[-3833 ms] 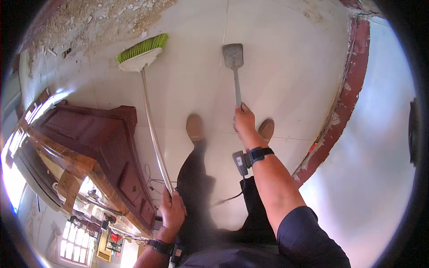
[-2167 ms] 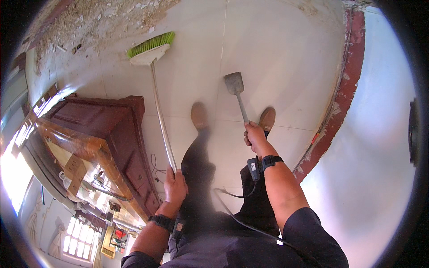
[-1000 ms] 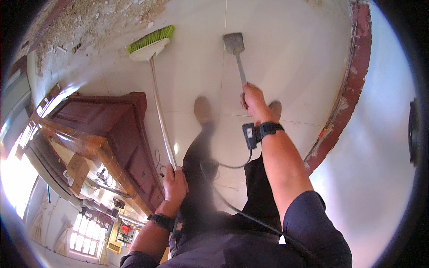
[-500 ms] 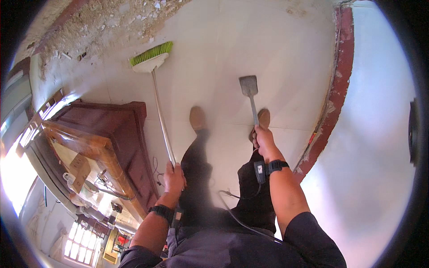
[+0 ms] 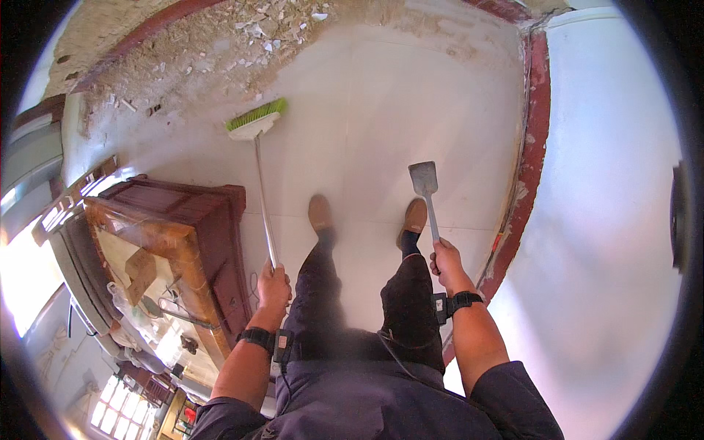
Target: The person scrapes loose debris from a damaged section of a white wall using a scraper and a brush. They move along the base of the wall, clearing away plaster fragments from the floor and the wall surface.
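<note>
My left hand [image 5: 274, 286] is wrapped round the upper end of a long metal broom handle. The broom [image 5: 251, 127] has a white head with green bristles, which lies on the pale floor near the edge of the rubble. In my right hand [image 5: 449, 261] is the grey handle of a small metal shovel [image 5: 423, 177]. Its flat, square blade points away from me, a little beyond my right shoe; whether it touches the floor I cannot tell. Nothing shows on the blade.
Plaster rubble and dust [image 5: 249, 44] lie along the far left wall. A dark red wooden cabinet [image 5: 220, 257] with a cluttered top stands at my left. A white wall [image 5: 609, 183] with a dark red skirting band [image 5: 534, 125] curves along my right. My shoes [image 5: 320, 213] stand on the pale floor.
The view has shifted, showing more rubble at the far side. My right hand and the shovel sit lower and further right in the picture. Both tools remain held.
</note>
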Demonstrator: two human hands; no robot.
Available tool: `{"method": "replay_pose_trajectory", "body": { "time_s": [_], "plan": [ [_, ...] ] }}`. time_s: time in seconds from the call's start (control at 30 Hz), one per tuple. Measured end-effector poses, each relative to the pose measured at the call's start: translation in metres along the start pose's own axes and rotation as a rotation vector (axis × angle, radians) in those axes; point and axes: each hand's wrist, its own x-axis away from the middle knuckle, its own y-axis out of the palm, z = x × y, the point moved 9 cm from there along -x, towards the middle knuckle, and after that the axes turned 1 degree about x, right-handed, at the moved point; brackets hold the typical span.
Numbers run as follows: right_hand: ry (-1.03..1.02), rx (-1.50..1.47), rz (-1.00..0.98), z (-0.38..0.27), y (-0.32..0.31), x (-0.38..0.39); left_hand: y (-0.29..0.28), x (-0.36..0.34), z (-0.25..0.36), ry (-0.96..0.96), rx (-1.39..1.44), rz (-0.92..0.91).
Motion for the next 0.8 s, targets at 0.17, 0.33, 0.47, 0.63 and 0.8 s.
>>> {"method": "replay_pose_trajectory", "body": {
  "time_s": [0.17, 0.33, 0.47, 0.63, 0.8],
  "plan": [
    [0.003, 0.009, 0.034, -0.001, -0.013, 0.020, -0.009, 0.026, 0.004, 0.037, -0.088, 0.003],
    [-0.007, -0.014, 0.020, -0.002, -0.022, 0.035, -0.023, 0.037, -0.007, 0.061, -0.187, -0.037],
    [-0.002, 0.007, 0.036, 0.001, -0.034, 0.038, -0.039, 0.037, -0.014, 0.068, -0.253, -0.031],
    [0.006, -0.023, 0.055, 0.001, -0.045, 0.044, -0.043, 0.040, 0.014, 0.098, -0.390, -0.077],
    [-0.005, -0.032, 0.031, 0.000, -0.044, 0.047, -0.050, 0.044, 0.025, 0.160, -0.475, -0.079]
  ]
}}
